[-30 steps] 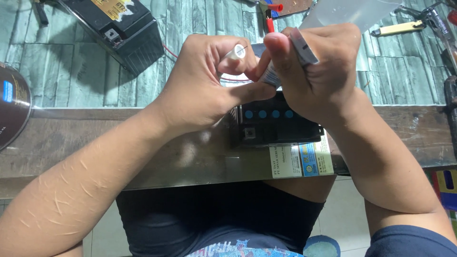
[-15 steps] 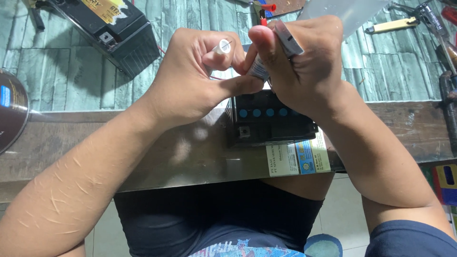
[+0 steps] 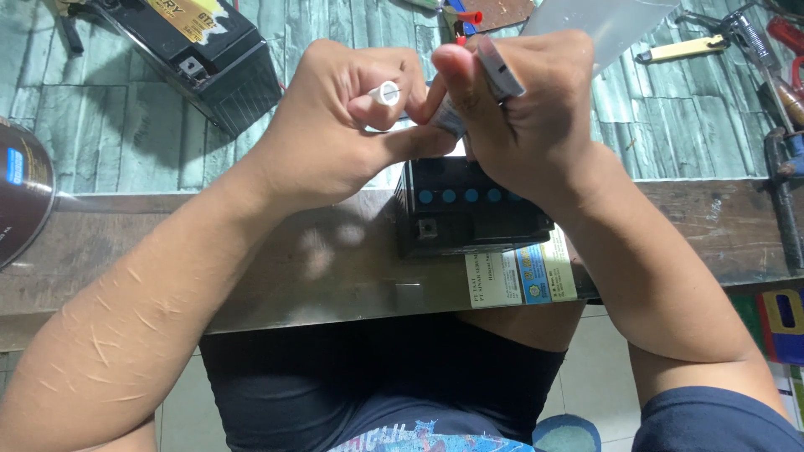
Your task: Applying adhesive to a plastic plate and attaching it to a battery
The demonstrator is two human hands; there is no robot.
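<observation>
My left hand (image 3: 343, 117) is closed around a small white plastic tube (image 3: 386, 92), its round end showing between thumb and forefinger. My right hand (image 3: 523, 109) pinches a small grey tool (image 3: 499, 67) and a white piece against the left hand's fingers. Both hands meet just above a black battery (image 3: 469, 209) with a row of blue caps, which stands at the near edge of the bench. What the fingers grip between them is mostly hidden.
A second black battery (image 3: 201, 50) lies at the far left. A dark round disc (image 3: 21, 188) sits at the left edge. Pliers and hand tools (image 3: 745, 42) lie far right, and a clear plastic sheet (image 3: 603, 21) lies behind the hands. The wooden bench edge (image 3: 318, 268) runs below.
Both hands have shifted slightly up and away together, still pressed against each other. The battery has not moved.
</observation>
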